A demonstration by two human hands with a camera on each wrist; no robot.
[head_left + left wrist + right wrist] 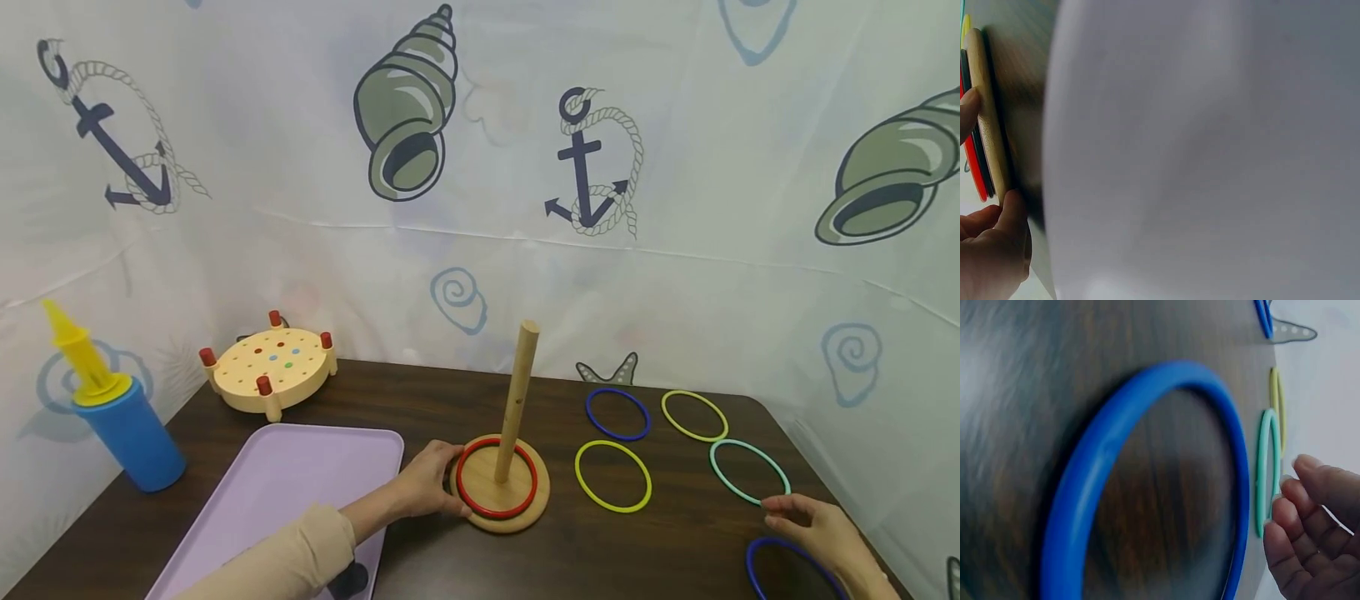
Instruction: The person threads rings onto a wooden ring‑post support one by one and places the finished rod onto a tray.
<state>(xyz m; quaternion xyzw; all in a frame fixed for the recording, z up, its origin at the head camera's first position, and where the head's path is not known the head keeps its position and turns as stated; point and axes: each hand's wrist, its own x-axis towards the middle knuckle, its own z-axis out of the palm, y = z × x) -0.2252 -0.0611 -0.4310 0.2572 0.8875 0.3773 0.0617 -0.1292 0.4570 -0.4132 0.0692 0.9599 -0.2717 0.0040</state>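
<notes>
My left hand (429, 483) grips the left edge of a round wooden base (540, 492) with an upright peg (517, 400). A red ring (498, 515) lies on this base around the peg. In the left wrist view, fingertips touch the rim of the base (988, 119), and a dark strip shows between it and the red ring. At the right, my right hand (817, 533) is beside a teal ring (1262, 469), fingers loosely bent and apart from the thumb; whether they touch the ring I cannot tell. A blue ring (1075, 525) lies close to this hand.
Yellow rings (577, 468) and another blue ring (648, 421) lie right of the peg. A lilac tray (322, 450) is under my left forearm. Farther left stand a pegged wooden board (277, 367) and a blue pump (135, 442) with a yellow nozzle. A printed curtain hangs behind.
</notes>
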